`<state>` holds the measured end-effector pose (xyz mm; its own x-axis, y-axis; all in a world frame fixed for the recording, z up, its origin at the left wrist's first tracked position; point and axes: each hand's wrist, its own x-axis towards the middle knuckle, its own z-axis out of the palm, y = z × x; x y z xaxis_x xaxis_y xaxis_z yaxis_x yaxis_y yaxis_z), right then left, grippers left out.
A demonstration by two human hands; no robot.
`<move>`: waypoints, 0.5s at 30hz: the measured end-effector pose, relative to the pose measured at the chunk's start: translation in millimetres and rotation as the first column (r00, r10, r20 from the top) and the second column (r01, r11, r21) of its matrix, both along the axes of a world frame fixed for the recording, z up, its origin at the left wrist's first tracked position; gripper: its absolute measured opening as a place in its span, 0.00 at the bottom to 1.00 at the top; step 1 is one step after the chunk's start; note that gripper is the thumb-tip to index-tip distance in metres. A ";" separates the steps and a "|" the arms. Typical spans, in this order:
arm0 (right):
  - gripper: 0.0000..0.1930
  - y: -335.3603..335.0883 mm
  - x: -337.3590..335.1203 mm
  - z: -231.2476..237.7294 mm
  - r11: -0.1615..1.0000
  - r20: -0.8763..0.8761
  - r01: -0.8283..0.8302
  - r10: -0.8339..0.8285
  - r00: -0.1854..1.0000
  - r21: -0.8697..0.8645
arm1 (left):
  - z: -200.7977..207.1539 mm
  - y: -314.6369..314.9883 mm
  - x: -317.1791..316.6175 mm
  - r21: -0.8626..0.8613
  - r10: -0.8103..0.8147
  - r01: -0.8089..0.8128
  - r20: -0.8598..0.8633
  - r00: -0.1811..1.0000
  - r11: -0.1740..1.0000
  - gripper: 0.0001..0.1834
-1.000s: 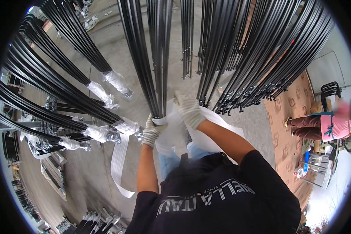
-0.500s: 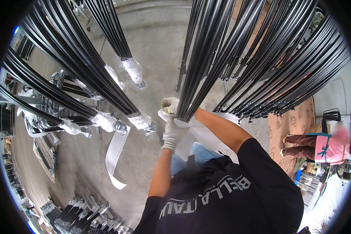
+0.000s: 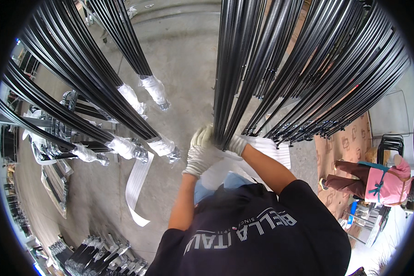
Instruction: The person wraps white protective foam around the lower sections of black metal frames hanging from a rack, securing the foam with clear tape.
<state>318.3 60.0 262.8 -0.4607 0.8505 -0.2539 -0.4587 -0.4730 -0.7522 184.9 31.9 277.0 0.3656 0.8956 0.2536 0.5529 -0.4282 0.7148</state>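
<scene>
A hanging bundle of long black rods (image 3: 231, 69) comes down in the middle of the view. My left hand (image 3: 200, 152), in a white glove, grips its lower end from the left. My right hand (image 3: 237, 144), also gloved, holds the same end from the right. A clear plastic sheet (image 3: 265, 152) lies bunched under both hands, against the rod ends. Whether the sheet is pinched by the fingers cannot be made out.
More black rod bundles hang at the right (image 3: 336, 78). Bundles at the left (image 3: 78, 87) have ends wrapped in clear plastic (image 3: 154, 89). A white plastic strip (image 3: 136, 184) trails on the concrete floor. Another person (image 3: 377, 179) crouches at right on a patterned mat.
The view has shifted so the held bundle sits further right. Both hands have stayed at its lower end, with the left hand now closed around it.
</scene>
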 end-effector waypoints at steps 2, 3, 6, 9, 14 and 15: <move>0.18 -10.6 7.9 3.8 0.997 -0.012 0.040 -0.039 0.999 0.069 | -5.0 8.1 -4.5 -0.375 -0.086 0.158 0.202 0.976 0.913 0.54; 0.18 -17.6 14.0 6.7 0.993 -0.032 0.059 -0.056 0.998 0.101 | -4.2 5.6 -0.9 -0.344 -0.061 0.101 0.124 0.990 0.933 0.50; 0.18 -36.4 30.1 49.7 1.000 -0.324 -0.006 0.010 0.946 0.015 | 35.2 6.0 7.5 -0.369 -0.276 0.178 -0.233 0.932 0.912 0.46; 0.24 -61.4 77.8 -34.4 0.924 0.521 -0.093 -0.125 0.844 0.372 | 19.5 4.6 33.6 -0.263 -0.343 0.285 -0.207 0.916 0.922 0.36; 0.20 -103.5 54.4 37.2 0.951 0.909 -0.069 -0.264 0.323 0.301 | 10.4 9.5 31.4 -0.232 -0.271 0.199 -0.342 0.900 0.952 0.28; 0.16 -105.0 54.4 35.0 0.953 0.900 0.009 -0.290 0.325 0.303 | 12.4 12.7 34.8 -0.251 -0.280 0.193 -0.376 0.884 0.948 0.28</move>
<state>372.7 -45.0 297.8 0.0978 0.9668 -0.2359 0.5580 -0.2496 -0.7915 219.7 44.6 289.4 0.6044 0.7850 -0.1361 0.7106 -0.4539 0.5375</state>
